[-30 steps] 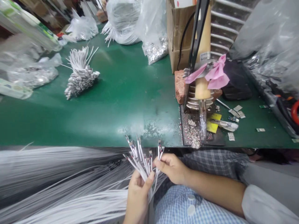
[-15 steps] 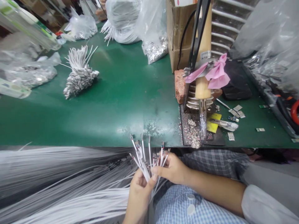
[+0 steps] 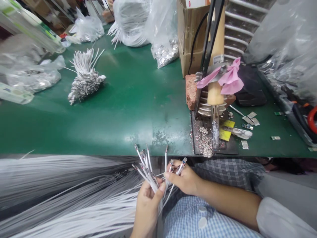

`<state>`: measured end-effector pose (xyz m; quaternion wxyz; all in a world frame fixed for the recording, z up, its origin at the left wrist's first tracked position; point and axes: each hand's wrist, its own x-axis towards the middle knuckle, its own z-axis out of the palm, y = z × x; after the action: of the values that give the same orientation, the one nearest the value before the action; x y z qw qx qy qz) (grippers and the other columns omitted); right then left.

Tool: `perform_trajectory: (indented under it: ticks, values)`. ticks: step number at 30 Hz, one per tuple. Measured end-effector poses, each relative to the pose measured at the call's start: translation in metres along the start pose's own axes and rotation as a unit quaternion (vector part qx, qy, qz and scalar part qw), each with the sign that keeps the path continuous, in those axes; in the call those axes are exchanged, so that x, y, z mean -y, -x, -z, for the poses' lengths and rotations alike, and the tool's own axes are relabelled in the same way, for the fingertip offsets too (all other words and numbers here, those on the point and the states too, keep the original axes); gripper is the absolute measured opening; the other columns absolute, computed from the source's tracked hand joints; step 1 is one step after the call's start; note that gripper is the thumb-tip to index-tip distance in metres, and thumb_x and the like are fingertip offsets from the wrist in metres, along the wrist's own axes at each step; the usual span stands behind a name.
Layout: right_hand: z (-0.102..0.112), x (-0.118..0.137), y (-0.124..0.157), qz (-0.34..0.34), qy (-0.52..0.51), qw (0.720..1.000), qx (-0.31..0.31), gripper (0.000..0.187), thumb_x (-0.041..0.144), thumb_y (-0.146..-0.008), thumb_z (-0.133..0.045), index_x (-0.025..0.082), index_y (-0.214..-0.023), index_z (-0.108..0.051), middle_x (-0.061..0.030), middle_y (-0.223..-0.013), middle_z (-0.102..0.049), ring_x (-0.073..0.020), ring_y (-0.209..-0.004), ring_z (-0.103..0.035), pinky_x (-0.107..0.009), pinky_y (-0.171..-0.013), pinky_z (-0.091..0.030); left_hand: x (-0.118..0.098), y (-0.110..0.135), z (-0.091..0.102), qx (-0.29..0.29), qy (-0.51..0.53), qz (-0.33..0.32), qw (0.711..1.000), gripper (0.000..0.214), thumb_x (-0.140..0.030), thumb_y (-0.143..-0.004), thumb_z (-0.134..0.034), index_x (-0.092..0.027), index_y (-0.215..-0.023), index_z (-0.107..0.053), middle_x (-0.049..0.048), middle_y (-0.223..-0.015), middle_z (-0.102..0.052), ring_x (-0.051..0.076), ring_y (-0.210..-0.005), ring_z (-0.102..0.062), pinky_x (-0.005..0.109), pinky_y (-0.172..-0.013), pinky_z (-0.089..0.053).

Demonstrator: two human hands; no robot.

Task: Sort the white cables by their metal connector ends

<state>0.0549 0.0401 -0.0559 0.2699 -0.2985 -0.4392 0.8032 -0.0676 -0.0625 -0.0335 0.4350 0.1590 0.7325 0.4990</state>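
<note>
White cables (image 3: 148, 165) in hands, below table edge (image 3: 99, 154).

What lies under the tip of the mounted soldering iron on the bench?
Under the soldering iron sits a dark tray strewn with silvery solder scraps and a yellow pad. The tray surface beneath the scraps is hidden.
</note>
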Motion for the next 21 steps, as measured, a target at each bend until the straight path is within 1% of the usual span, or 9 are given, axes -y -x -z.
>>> perform_trajectory:
  ticks: [2, 4, 7, 9, 12, 15, 18, 21]
  values:
    - [0.000, 0.001, 0.000, 0.010, 0.009, 1.000, -0.008, 0.020, 0.035, -0.078, -0.059, 0.016, -0.076, -0.056, -0.0002, -0.068, -0.056, -0.0132, -0.063, -0.053, -0.026, -0.063, -0.043, 0.000, 0.000, 0.000, 0.005, 0.000, 0.007, 1.000, 0.035, -0.036, -0.059, -0.086, -0.016, -0.081, -0.068, 0.0034, -0.077, -0.066, 0.016, -0.072, -0.060, 0.023, -0.069, -0.048]
    - [0.000, 0.003, 0.001, 0.013, 0.007, 1.000, -0.005, 0.020, 0.035, -0.079, -0.060, 0.015, -0.075, -0.058, -0.0009, -0.069, -0.058, -0.0134, -0.063, -0.054, -0.026, -0.063, -0.044, -0.001, -0.001, -0.002, -0.003, 0.015, 0.009, 1.000, 0.035, -0.035, -0.058, -0.087, -0.016, -0.081, -0.068, 0.0035, -0.077, -0.067, 0.016, -0.073, -0.061, 0.022, -0.070, -0.050]
    - [0.000, 0.003, 0.002, 0.017, 0.004, 1.000, 0.014, 0.022, 0.035, -0.079, -0.060, 0.015, -0.070, -0.055, -0.0005, -0.065, -0.056, -0.0126, -0.059, -0.053, -0.024, -0.058, -0.043, -0.006, -0.001, -0.005, -0.035, 0.078, 0.029, 0.996, 0.038, -0.034, -0.053, -0.090, -0.017, -0.078, -0.067, 0.0012, -0.073, -0.066, 0.014, -0.069, -0.063, 0.020, -0.069, -0.052]
    - [0.000, 0.003, 0.003, 0.038, 0.018, 0.999, 0.028, 0.020, 0.031, -0.081, -0.057, 0.015, -0.069, -0.054, -0.0005, -0.066, -0.055, -0.0125, -0.060, -0.053, -0.024, -0.058, -0.042, -0.011, -0.001, -0.007, -0.052, 0.123, 0.044, 0.990, 0.039, -0.032, -0.051, -0.092, -0.017, -0.077, -0.066, -0.0006, -0.068, -0.065, 0.013, -0.065, -0.063, 0.020, -0.066, -0.052]
    - [0.001, 0.004, 0.003, 0.088, 0.098, 0.991, 0.039, 0.015, 0.022, -0.081, -0.053, 0.016, -0.067, -0.054, 0.0001, -0.066, -0.052, -0.0126, -0.064, -0.052, -0.024, -0.061, -0.042, -0.017, -0.001, -0.012, -0.048, 0.152, 0.032, 0.987, 0.036, -0.030, -0.055, -0.091, -0.019, -0.079, -0.066, -0.0030, -0.063, -0.060, 0.009, -0.057, -0.057, 0.015, -0.056, -0.048]
    - [0.003, 0.007, 0.003, 0.126, 0.171, 0.976, 0.044, 0.005, 0.020, -0.075, -0.061, 0.016, -0.075, -0.060, -0.0008, -0.073, -0.052, -0.0142, -0.070, -0.053, -0.026, -0.067, -0.043, -0.023, 0.000, -0.015, -0.032, 0.177, 0.018, 0.984, 0.032, -0.030, -0.060, -0.088, -0.019, -0.077, -0.063, -0.0035, -0.070, -0.057, 0.007, -0.056, -0.051, 0.014, -0.051, -0.045]
    - [0.004, 0.010, 0.003, 0.123, 0.191, 0.973, 0.033, 0.020, 0.020, -0.069, -0.071, 0.016, -0.087, -0.064, -0.0025, -0.083, -0.055, -0.0160, -0.078, -0.055, -0.028, -0.073, -0.044, -0.027, 0.001, -0.018, -0.017, 0.207, 0.039, 0.977, 0.031, -0.032, -0.061, -0.086, -0.018, -0.074, -0.062, -0.0014, -0.081, -0.057, 0.009, -0.064, -0.053, 0.015, -0.051, -0.046]
    - [0.003, 0.010, 0.002, 0.124, 0.181, 0.974, 0.051, 0.021, 0.018, -0.068, -0.074, 0.016, -0.087, -0.066, -0.0014, -0.079, -0.057, -0.0152, -0.075, -0.055, -0.026, -0.070, -0.043, -0.028, 0.002, -0.021, -0.011, 0.220, 0.062, 0.973, 0.031, -0.036, -0.063, -0.085, -0.019, -0.081, -0.067, 0.0011, -0.084, -0.061, 0.012, -0.070, -0.057, 0.017, -0.055, -0.048]
